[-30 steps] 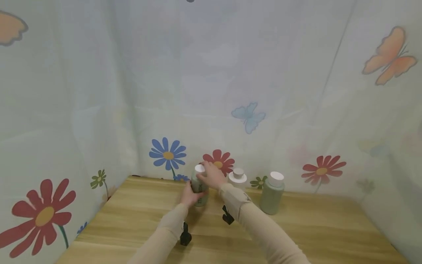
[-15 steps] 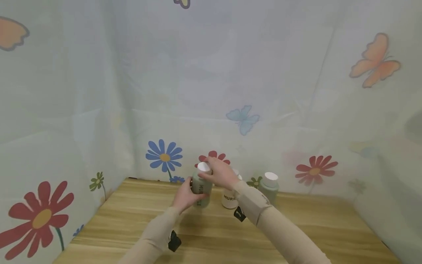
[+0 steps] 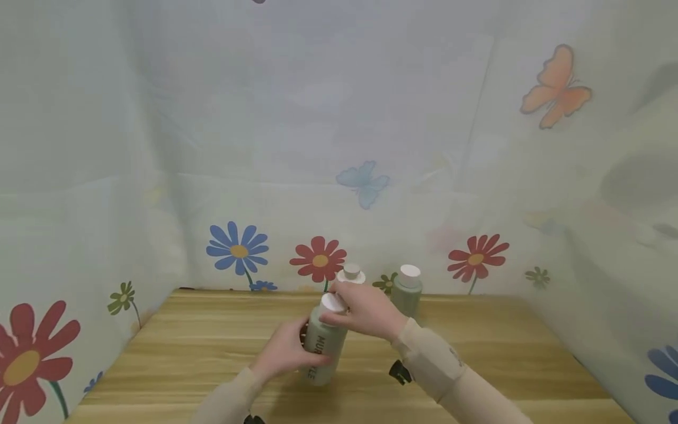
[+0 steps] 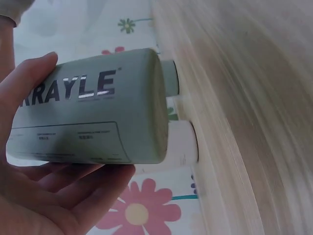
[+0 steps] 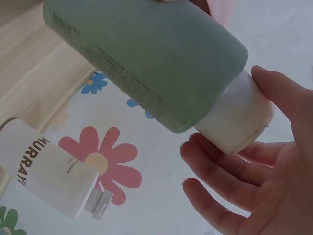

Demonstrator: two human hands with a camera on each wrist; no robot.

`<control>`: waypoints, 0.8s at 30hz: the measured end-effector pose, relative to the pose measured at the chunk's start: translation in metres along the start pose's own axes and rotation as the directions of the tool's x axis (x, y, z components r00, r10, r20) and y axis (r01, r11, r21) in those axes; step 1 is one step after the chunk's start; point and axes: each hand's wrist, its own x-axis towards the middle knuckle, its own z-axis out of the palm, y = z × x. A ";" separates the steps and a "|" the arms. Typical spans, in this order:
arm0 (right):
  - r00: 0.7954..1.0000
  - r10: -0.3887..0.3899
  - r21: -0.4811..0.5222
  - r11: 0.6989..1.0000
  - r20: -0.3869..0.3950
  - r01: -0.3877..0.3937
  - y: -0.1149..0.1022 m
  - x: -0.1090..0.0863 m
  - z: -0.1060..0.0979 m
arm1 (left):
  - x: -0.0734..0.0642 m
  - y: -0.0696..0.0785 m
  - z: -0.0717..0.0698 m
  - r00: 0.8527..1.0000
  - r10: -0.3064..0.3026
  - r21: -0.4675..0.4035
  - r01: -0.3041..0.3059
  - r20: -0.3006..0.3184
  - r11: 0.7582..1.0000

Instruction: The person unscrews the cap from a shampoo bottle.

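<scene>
A pale green bottle (image 3: 324,341) with dark lettering tilts slightly over the table; in the left wrist view its base shows clear of the wood. My left hand (image 3: 286,352) grips the body, thumb across the front and fingers behind. At the top, my right hand (image 3: 373,309) holds the white cap (image 3: 332,304) between thumb and fingers. From the right wrist view, the thumb touches one side of the cap (image 5: 239,115) and curved fingers lie along the other. The cap sits on the bottle's neck.
Behind my right hand stands a white shampoo bottle (image 3: 351,275) with a small cap. Right of it is another green bottle (image 3: 406,292) with a white cap. A flower-printed curtain (image 3: 286,147) closes off the back of the wooden table (image 3: 222,318).
Both hands have brought the green bottle nearer to me, away from the row of bottles, and it now tilts. The head view has turned a little to the right.
</scene>
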 end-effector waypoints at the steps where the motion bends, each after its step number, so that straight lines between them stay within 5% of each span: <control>1: 1.000 -0.006 -0.007 1.000 0.006 0.006 0.000 -0.005 0.001 | -0.004 0.001 0.000 1.000 0.014 0.021 -0.014 0.022 1.000; 9: 1.000 -0.009 0.016 1.000 0.022 0.009 0.002 -0.043 0.011 | -0.024 0.010 0.003 0.987 0.051 0.163 -0.076 0.155 0.984; 18: 0.998 -0.055 0.016 0.998 -0.019 0.055 0.009 -0.057 0.016 | -0.026 0.012 0.006 0.982 0.047 0.184 -0.082 0.184 0.979; 24: 0.979 -0.202 0.009 0.979 0.018 0.202 0.019 -0.063 0.016 | -0.028 0.008 0.009 0.977 0.052 0.152 -0.085 0.207 0.985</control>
